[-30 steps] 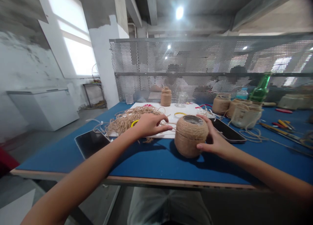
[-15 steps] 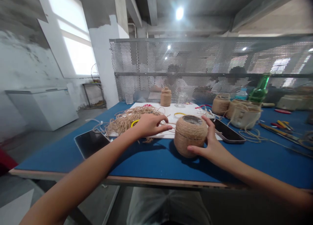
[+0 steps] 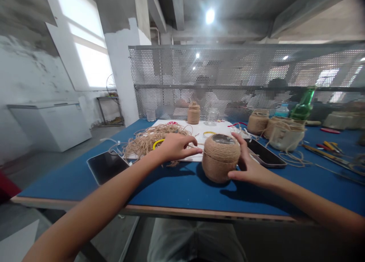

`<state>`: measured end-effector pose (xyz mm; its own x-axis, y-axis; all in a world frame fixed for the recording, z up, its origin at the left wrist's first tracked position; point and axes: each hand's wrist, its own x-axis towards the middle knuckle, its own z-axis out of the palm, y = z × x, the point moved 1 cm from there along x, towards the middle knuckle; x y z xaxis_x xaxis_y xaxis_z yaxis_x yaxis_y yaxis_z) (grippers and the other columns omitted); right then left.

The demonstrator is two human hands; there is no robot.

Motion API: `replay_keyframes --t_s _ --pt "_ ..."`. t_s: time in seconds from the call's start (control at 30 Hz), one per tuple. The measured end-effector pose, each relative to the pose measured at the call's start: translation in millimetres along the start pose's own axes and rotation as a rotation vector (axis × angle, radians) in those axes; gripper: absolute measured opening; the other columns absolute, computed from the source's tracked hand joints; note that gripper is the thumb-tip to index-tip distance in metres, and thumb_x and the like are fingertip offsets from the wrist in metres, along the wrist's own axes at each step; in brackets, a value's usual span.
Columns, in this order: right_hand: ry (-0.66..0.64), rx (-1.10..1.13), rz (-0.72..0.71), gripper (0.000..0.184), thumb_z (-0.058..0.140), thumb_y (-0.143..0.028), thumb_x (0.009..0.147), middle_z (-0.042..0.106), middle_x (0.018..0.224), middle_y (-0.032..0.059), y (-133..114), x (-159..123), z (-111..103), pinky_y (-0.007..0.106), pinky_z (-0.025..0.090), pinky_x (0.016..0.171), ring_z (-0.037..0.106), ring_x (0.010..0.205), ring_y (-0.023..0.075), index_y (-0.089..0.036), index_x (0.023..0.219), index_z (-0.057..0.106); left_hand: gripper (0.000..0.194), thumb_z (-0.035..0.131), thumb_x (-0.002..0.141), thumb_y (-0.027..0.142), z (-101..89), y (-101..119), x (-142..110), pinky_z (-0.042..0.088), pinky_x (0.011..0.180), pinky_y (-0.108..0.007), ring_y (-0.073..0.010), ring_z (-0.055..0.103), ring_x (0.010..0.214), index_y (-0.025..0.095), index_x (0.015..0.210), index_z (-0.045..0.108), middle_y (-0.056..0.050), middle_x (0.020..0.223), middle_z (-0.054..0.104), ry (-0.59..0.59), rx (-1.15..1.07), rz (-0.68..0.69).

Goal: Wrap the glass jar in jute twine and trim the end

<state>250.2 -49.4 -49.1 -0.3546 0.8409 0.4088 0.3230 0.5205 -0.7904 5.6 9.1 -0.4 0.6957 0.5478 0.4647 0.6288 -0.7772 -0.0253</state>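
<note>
A glass jar wrapped in jute twine [image 3: 219, 161] stands on the blue tabletop in front of me, its open mouth tilted slightly towards me. My right hand [image 3: 245, 163] grips the jar from the right, thumb low on the near side and fingers behind its shoulder. To the left of it, my left hand [image 3: 182, 147] has its fingers curled on a strand of jute twine [image 3: 200, 143] that runs to the jar's side. Behind that hand lies a loose heap of twine [image 3: 142, 140], with a yellow ring [image 3: 157, 143] partly covered by the hand.
Phones lie left [image 3: 107, 166] and right [image 3: 266, 153]. At the back stand a twine-wrapped jar [image 3: 194, 114] and a clear glass jar [image 3: 212, 116]. Further right are more wrapped jars [image 3: 257, 122], a green bottle [image 3: 302, 106] and pliers [image 3: 332, 146]. A perforated metal screen [image 3: 171, 72] closes the far side.
The jar has turned or shifted slightly to the left. My right thumb has slid right, towards the jar's edge. The left hand stays almost in place.
</note>
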Motion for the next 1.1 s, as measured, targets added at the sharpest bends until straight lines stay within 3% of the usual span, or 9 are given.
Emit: replay_keyframes --t_s 0.07,0.2,0.3,0.43,0.73,1.1 --pt "0.068 0.015 -0.005 0.116 0.073 -0.043 0.060 0.019 0.145 0.0138 -2.0 -4.7 8.5 0.050 0.015 0.106 0.023 0.132 0.0277 -0.029 0.136 -0.013 0.045 0.040 0.081 0.059 -0.4 0.4 -0.1 0.024 0.052 -0.020 -0.0101 0.048 0.052 0.022 0.090 0.063 0.002 0.057 0.057 0.004 -0.002 -0.005" --pt "0.238 -0.089 0.072 0.111 0.073 -0.042 0.060 0.017 0.145 0.0159 -13.1 -10.2 25.7 0.050 0.019 0.106 0.021 0.132 0.0290 -0.027 0.136 -0.007 0.044 0.040 0.081 0.059 -1.5 1.3 -0.4 0.025 0.053 -0.020 -0.0099 0.049 0.053 0.022 0.090 0.062 0.002 0.057 0.057 0.009 0.003 -0.016" --pt "0.272 -0.135 0.114 0.107 0.072 -0.040 0.061 0.024 0.141 0.0169 -18.9 -8.4 29.0 0.050 0.022 0.105 0.026 0.130 0.0309 -0.026 0.135 -0.003 0.044 0.039 0.081 0.060 -1.6 1.3 -0.5 0.025 0.053 -0.020 -0.0099 0.049 0.053 0.023 0.090 0.062 0.003 0.057 0.056 0.019 0.011 -0.023" --pt "0.229 -0.074 0.079 0.100 0.071 -0.037 0.064 0.031 0.138 0.0155 -13.0 -4.2 19.1 0.048 0.029 0.102 0.037 0.124 0.0299 -0.028 0.133 0.000 0.045 0.041 0.080 0.061 -1.4 1.1 -0.4 0.024 0.052 -0.020 -0.0095 0.049 0.053 0.023 0.090 0.062 0.003 0.057 0.056 0.017 0.014 -0.012" --pt "0.031 -0.082 -0.026 0.092 0.070 -0.039 0.062 0.035 0.134 0.0145 -1.6 -0.5 -10.0 0.043 0.029 0.103 0.035 0.125 0.0297 -0.026 0.129 0.007 0.046 0.041 0.080 0.061 -1.1 0.7 -0.7 0.024 0.052 -0.020 -0.0096 0.049 0.053 0.022 0.087 0.064 0.002 0.057 0.056 0.028 0.036 0.008" --pt "0.017 -0.011 -0.015 0.099 0.069 -0.042 0.064 0.032 0.138 0.0132 0.8 -9.9 -13.0 0.045 0.026 0.104 0.030 0.129 0.0299 -0.028 0.134 0.002 0.046 0.041 0.079 0.061 -1.5 0.8 -0.8 0.025 0.053 -0.021 -0.0111 0.051 0.056 0.023 0.087 0.065 0.001 0.059 0.059 0.048 0.072 0.003"
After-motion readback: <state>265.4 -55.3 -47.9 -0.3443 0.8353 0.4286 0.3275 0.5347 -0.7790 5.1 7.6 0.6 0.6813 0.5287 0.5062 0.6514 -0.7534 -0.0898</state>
